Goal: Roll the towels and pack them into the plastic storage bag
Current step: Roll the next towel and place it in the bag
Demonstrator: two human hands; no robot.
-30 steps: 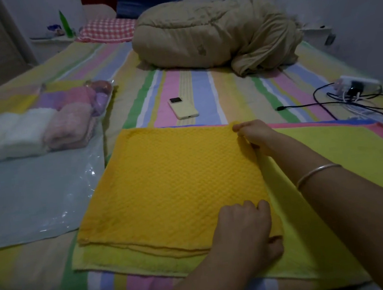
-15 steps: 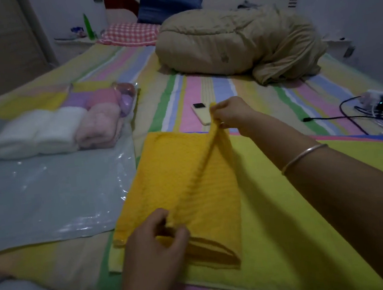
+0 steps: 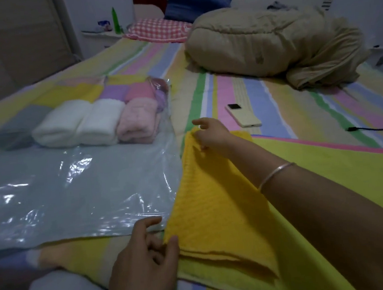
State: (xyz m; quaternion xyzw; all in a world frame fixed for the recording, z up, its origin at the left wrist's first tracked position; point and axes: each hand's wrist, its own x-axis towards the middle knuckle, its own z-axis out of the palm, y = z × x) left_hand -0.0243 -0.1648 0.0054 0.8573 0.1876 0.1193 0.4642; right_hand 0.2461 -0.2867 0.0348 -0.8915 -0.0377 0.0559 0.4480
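Head cam shows the orange-yellow towel (image 3: 214, 201) is now a long narrow strip. A second ago it was a wide flat square, and half a second ago the right edge was up in the air on its way over to the left. So the lengthwise fold is basically done, and I'd say it's about ready to be rolled up from one end.

It's lying on a bigger lime-green towel (image 3: 329, 173) spread over the bed (image 3: 275, 104), with its left edge just beside the plastic storage bag (image 3: 73, 191).

The right hand (image 3: 210, 133) is at the far corner of the strip, fingers loosely bent on the cloth. I honestly can't tell if it's pinching it or has let go. The left hand (image 3: 146, 249) is at the near corner with fingers spread and relaxed, thumb tip just touching the edge, not gripping anything.

As for the bag, it lies flat on the bed to the left, and most of the near part is just shiny plastic. Packed at the far end is a front row of rolls: a grey roll (image 3: 18, 133), two white rolls (image 3: 81, 125) and a pink roll (image 3: 137, 124), all side by side and touching. Behind them there's a second row with something purple and pink, but it's hard to make out. Looks like plenty of room left for the yellow one.

A phone (image 3: 244, 116) sits on the bed just past the right hand, not in the way.
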